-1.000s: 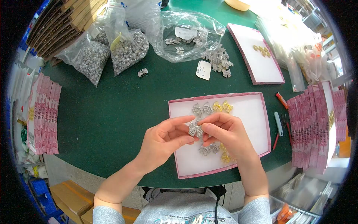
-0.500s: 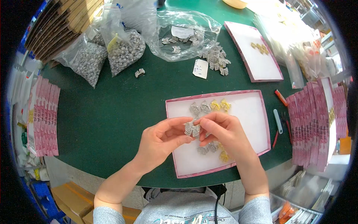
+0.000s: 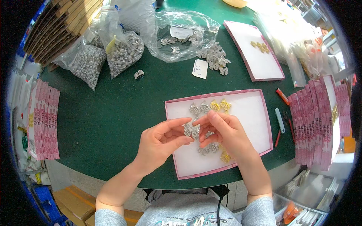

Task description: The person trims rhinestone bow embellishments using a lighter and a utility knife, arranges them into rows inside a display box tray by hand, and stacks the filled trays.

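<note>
A silver rhinestone bow (image 3: 192, 130) is gripped at its left side between the thumb and index finger of my left hand (image 3: 159, 140), just above the tray. My right hand (image 3: 229, 132) is at the bow's right side, thumb raised and apart from its bent fingers. Whether those fingertips touch the bow I cannot tell. Under my hands, a pink-rimmed white tray (image 3: 256, 124) carries silver bows (image 3: 199, 108) and gold bows (image 3: 220, 105) in a row. More silver bows (image 3: 208, 149) and a gold bow (image 3: 225, 156) lie lower down, partly hidden by my right hand.
Loose silver pieces (image 3: 215, 58) lie beside a clear plastic bag (image 3: 181, 51) and a white label (image 3: 200, 69). Filled bags (image 3: 88, 62) stand at back left. A second tray (image 3: 256, 62) holds gold pieces. Pink-edged stacks (image 3: 45, 120) flank the table; a pale-blue-handled tool (image 3: 279, 120) lies right.
My right thumb has lifted away from the bow and the right fingers have loosened. My left hand keeps its grip. The whole view has shifted slightly.
</note>
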The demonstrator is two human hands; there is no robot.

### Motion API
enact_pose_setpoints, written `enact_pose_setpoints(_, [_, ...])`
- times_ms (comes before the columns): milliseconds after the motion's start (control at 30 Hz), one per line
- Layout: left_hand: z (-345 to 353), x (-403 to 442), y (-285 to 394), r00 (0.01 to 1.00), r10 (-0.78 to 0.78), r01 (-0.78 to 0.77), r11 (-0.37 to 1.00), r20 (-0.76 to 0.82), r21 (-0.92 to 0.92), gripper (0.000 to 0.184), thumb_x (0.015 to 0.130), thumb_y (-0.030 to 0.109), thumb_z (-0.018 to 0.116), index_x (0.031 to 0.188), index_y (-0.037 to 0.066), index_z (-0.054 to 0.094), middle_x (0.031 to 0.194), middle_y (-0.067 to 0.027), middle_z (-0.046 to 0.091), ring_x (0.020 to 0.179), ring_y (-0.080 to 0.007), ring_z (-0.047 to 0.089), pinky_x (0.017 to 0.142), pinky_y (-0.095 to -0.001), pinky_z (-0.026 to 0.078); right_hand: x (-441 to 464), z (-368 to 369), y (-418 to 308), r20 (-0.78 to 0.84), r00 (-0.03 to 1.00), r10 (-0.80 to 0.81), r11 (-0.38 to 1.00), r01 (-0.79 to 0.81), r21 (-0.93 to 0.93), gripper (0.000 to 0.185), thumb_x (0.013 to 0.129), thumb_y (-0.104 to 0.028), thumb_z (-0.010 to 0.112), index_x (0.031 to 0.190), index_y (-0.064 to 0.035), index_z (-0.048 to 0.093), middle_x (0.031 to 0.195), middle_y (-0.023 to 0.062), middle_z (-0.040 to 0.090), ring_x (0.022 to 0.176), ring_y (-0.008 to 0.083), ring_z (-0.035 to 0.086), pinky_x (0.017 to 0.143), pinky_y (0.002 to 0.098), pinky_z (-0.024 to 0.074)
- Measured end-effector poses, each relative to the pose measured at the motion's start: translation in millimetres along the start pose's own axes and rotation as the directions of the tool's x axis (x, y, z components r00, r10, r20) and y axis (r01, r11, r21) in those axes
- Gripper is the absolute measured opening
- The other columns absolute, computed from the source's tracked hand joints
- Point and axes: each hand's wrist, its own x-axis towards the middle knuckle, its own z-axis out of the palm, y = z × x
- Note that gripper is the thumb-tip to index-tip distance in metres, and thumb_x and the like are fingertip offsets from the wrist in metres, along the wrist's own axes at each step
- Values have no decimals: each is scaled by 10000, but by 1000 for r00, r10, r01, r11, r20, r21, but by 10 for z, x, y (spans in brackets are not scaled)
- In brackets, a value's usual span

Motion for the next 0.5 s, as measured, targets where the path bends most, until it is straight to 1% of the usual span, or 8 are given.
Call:
enact_pose_setpoints(167, [-14,-1,-19,1000,18,-18,1000,-1,8,356,782,-2,624,1131,16,552,882,-66,610,811,-120,619,735,-223,506,3,6,6,4,1000,-10,1000,10,21,410,944,-306,386,972,53,582,756,80,563,687,135,579,570,261,537])
enact_pose_setpoints(267, [-25,-3,-1,1000,19,-19,1000,-1,18,357,784,1,623,1134,18,551,882,-66,609,809,-118,618,734,-223,506,5,23,1,-16,1000,-26,1000,26,2,367,936,-288,414,992,39,571,794,79,566,704,136,579,575,262,537])
enact_pose_setpoints(367, [-24,-7,9,1000,20,-20,1000,-11,-1,357,785,3,622,1134,17,550,878,-65,610,809,-117,617,734,-223,506,6,35,9,-69,996,-50,998,48,-32,260,906,-206,484,1011,21,556,808,67,567,711,136,581,595,264,530])
enact_pose_setpoints(433, [-21,-5,12,1000,22,-22,1000,-18,-7,357,785,2,620,1135,15,550,871,-63,612,808,-115,616,731,-222,505,-10,31,-4,-84,989,-124,981,109,-161,206,856,-120,539,1012,13,549,859,62,567,758,137,579,631,263,521])
enact_pose_setpoints(500, [-28,3,13,999,27,-27,1000,-23,0,358,784,0,619,1135,14,549,864,-60,614,807,-111,615,727,-220,503,-22,25,-10,-66,976,-206,946,182,-268,213,814,-60,583,1015,-3,546,923,56,558,817,139,573,671,265,512])
